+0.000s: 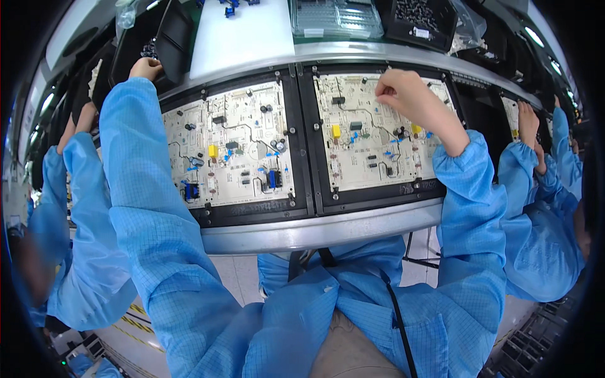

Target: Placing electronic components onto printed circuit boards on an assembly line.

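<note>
Reaching to the black bin (173, 41), the left hand (145, 68) seems to be fetching small parts (149, 48); whether it grips one, I cannot tell. The right hand (413, 94), fingers curled, hovers over the right circuit board (353, 177), in its black frame (378, 200); its hold is unclear. Placing a part next likely calls for careful alignment.

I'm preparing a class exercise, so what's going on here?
A person in blue has two circuit boards in front. The left hand is at a black bin of small dark parts; the right hand is curled over the right board. Whether either holds anything is unclear. Co-workers in blue are on both sides.
</note>
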{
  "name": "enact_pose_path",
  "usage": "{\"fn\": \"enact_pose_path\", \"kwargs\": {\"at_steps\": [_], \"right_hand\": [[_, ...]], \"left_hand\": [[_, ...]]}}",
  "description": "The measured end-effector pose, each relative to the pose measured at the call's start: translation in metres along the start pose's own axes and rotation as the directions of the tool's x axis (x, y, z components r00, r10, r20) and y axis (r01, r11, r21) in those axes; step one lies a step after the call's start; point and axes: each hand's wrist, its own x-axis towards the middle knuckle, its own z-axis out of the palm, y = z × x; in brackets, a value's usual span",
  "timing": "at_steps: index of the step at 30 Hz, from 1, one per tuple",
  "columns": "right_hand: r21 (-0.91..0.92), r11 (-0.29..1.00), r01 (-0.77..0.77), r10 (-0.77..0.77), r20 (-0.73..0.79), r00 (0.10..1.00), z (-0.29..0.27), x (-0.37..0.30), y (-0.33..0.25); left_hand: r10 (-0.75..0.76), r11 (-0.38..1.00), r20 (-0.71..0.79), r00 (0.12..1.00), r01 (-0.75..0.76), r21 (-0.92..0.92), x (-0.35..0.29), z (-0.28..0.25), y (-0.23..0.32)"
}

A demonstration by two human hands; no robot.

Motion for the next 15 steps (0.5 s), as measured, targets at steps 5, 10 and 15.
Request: {"fn": "enact_pose_path", "kwargs": {"at_steps": [5,10,15], "right_hand": [[-0.170,0.970,0.172,-0.181,-0.043,0.982,-0.016,0.041,-0.002],[-0.337,0.935,0.106,-0.231,-0.354,0.906,-0.039,0.151,0.036],[-0.555,0.826,-0.100,-0.076,-0.285,0.955,-0.038,0.207,0.080]], "left_hand": [[-0.054,0.998,-0.030,0.998,0.053,-0.042,-0.015,-0.007,0.007],[-0.061,0.998,-0.351,0.934,0.050,-0.042,-0.038,-0.016,0.023],[0.114,0.990,-0.593,0.797,-0.139,0.003,-0.099,-0.051,0.068]]}}
